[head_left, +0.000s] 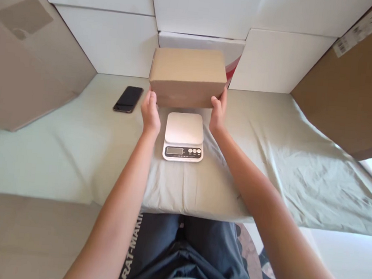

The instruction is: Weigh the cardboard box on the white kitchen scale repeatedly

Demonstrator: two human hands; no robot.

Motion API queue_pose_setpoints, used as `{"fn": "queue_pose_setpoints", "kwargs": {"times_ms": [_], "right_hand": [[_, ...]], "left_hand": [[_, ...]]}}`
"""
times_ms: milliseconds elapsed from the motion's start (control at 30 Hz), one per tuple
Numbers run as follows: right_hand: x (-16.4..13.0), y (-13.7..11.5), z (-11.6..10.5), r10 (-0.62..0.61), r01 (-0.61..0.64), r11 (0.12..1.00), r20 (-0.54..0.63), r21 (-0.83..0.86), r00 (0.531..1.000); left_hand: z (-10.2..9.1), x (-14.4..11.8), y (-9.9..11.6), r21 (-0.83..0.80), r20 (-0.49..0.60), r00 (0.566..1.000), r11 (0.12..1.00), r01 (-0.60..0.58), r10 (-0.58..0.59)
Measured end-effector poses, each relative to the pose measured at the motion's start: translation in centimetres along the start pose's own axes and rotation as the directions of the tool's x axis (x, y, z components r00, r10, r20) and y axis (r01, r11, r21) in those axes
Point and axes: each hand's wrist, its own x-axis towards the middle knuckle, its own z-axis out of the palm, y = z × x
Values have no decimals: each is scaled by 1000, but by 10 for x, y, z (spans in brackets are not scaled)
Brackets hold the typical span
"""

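Note:
A closed brown cardboard box (188, 76) sits in the middle of the cloth-covered table, just behind a small white digital kitchen scale (184, 136). My left hand (150, 112) presses against the box's lower left corner, and my right hand (218, 112) against its lower right corner. Both hands clasp the box between them. The scale's platform is bare, and its display and buttons face me.
A black phone (128, 99) lies left of the box. A pale green cloth (301, 168) covers the table. Large brown cartons (30, 50) (358, 90) stand at both sides and white boxes (116, 40) along the back.

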Motion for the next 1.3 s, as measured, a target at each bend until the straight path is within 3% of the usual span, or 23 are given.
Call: {"fn": "queue_pose_setpoints", "kwargs": {"times_ms": [100,200,367,533,700,867,1033,1300], "right_hand": [[8,27,2,81,-80,996,-28,49,996],[9,45,-1,133,-131,991,-45,38,990],[5,50,-6,165,-164,986,-22,42,986],[1,40,-7,231,-230,973,-34,31,972],[-1,38,-8,250,-248,968,-73,43,965],[-4,40,-14,275,-263,958,-104,113,956],[-4,39,-16,237,-236,970,-11,55,972],[-7,33,-15,272,-269,958,8,-100,962]], "left_hand": [[1,5,-28,-13,-50,998,999,44,-44],[-1,7,-38,-12,-13,996,996,89,-89],[-8,15,-35,16,29,967,967,254,-254],[-4,12,-26,32,28,942,942,333,-334],[1,8,-14,31,-20,952,951,307,-306],[-10,12,-9,32,-65,954,955,295,-292],[-12,15,-19,11,-9,946,946,323,-323],[-8,13,-28,3,41,949,950,313,-313]]}}
